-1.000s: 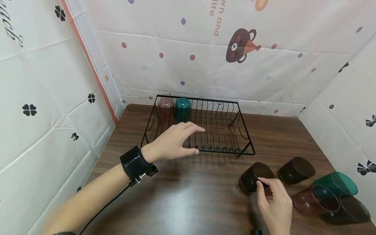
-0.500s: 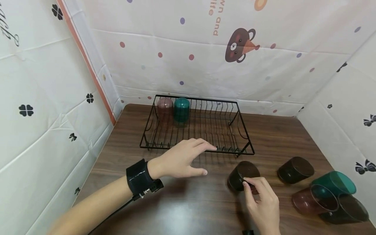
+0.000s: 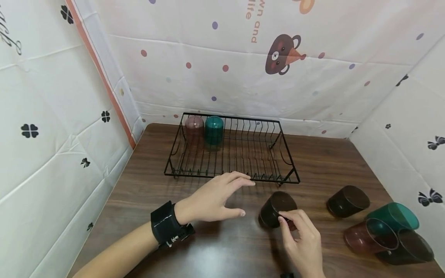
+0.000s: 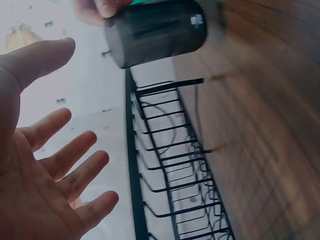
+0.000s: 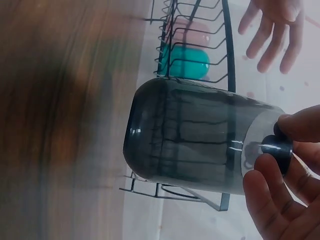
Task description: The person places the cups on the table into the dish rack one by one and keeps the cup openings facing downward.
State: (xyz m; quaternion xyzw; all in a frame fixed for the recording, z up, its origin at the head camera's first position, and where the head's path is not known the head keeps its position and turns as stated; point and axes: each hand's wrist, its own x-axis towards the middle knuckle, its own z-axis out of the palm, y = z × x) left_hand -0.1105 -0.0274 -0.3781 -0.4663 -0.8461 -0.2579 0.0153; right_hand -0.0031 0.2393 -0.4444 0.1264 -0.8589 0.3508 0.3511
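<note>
My right hand (image 3: pixel 300 241) pinches the rim of a dark smoky cup (image 3: pixel 276 208) (image 5: pixel 195 140) (image 4: pixel 157 32), held on its side just above the brown table (image 3: pixel 215 247). My left hand (image 3: pixel 219 195) (image 4: pixel 45 170) hovers open, fingers spread, just left of that cup and in front of the black wire dish rack (image 3: pixel 231 154) (image 4: pixel 165 160) (image 5: pixel 200 40). In the rack's far left corner stand a pink cup (image 3: pixel 194 129) (image 5: pixel 192 31) and a teal cup (image 3: pixel 213 131) (image 5: pixel 185 62), both upside down.
Another dark cup (image 3: pixel 347 200) lies on its side at the right. Beyond it, near the right wall, a teal cup (image 3: pixel 394 216), a pink cup (image 3: pixel 370 239) and a dark cup (image 3: pixel 406 251) lie clustered. Patterned cloth walls enclose the table on three sides.
My right hand has carried the dark cup leftward. My left hand has drawn back from over the rack toward the cup, staying open.
</note>
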